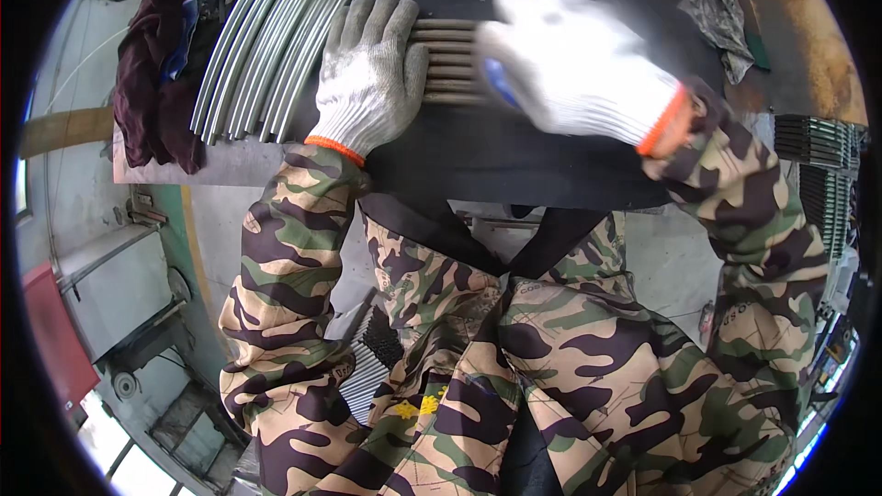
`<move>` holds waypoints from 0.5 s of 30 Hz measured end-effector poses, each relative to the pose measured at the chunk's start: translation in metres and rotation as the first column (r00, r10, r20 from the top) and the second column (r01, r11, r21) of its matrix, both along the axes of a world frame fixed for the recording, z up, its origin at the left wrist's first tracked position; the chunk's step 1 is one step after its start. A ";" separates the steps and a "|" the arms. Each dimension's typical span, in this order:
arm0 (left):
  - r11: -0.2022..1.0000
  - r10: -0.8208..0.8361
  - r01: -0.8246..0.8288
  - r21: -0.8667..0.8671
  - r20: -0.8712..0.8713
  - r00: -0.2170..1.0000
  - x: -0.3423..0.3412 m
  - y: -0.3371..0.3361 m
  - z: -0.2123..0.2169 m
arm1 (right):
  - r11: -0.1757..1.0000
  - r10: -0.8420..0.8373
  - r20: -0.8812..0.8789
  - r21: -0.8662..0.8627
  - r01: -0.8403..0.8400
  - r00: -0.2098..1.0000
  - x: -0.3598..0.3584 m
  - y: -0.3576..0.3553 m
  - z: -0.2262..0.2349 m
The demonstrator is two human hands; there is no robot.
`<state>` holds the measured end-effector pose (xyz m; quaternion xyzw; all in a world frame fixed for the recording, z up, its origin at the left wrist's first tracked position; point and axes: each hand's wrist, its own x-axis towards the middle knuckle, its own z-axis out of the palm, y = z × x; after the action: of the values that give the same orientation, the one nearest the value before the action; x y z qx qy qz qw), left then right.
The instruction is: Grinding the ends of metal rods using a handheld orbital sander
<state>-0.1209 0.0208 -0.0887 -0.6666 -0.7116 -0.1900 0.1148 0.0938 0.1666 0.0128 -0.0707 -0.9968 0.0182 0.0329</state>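
Note:
Several dull metal rods (450, 60) lie side by side across a black mat (496, 161). My left hand (369, 78), in a white knit glove with an orange cuff, lies over their left end, its greyish fingers stretched out and slightly apart. Over the right part of the rods is my right hand (579, 64), gloved alike and smeared by motion. Its fingers look curled round a blue object (499, 81), of which only an edge shows under the glove; its kind cannot be made out. The right end of the rods is hidden by this hand.
Left of my left hand lies a row of longer shiny metal rods (276, 46). Dark maroon cloth (147, 83) lies at the table's left edge, a crumpled grey cloth (721, 9) at the back right. More stacked metal pieces (818, 142) stand beyond my right arm.

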 end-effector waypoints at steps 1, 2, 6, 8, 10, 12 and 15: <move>1.000 0.006 -0.006 -0.007 -0.009 1.000 -0.003 -0.001 -0.002 | 0.998 0.053 -0.029 -0.022 -0.054 0.998 -0.015 -0.005 -0.003; 1.000 0.009 -0.009 -0.014 -0.015 1.000 -0.004 -0.001 -0.003 | 0.994 0.102 -0.057 -0.043 -0.105 0.993 -0.023 -0.005 -0.006; 1.000 0.003 -0.003 0.025 0.001 1.000 0.002 -0.005 0.003 | 0.996 0.083 -0.064 -0.022 -0.085 0.994 -0.005 -0.004 -0.005; 0.999 0.010 -0.010 0.031 0.005 1.000 0.007 -0.002 0.010 | 0.996 0.033 -0.003 0.081 -0.032 0.999 0.028 0.011 -0.002; 0.995 0.030 -0.023 -0.096 0.071 0.997 0.013 -0.001 0.016 | 0.995 -0.030 0.032 0.097 0.027 0.999 0.056 0.025 0.004; 0.999 0.021 -0.020 0.038 -0.014 1.000 0.013 0.000 0.012 | 0.995 -0.024 0.043 0.095 0.020 0.999 0.065 0.032 0.008; 0.998 -0.004 0.005 0.056 -0.018 1.000 0.011 -0.002 0.012 | 0.994 -0.040 0.043 0.102 0.035 0.998 0.047 0.022 0.004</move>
<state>-0.1102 0.0192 -0.0765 -0.6664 -0.7034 -0.2043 0.1395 0.1408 0.1891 0.0170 -0.0881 -0.9954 -0.0346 0.0143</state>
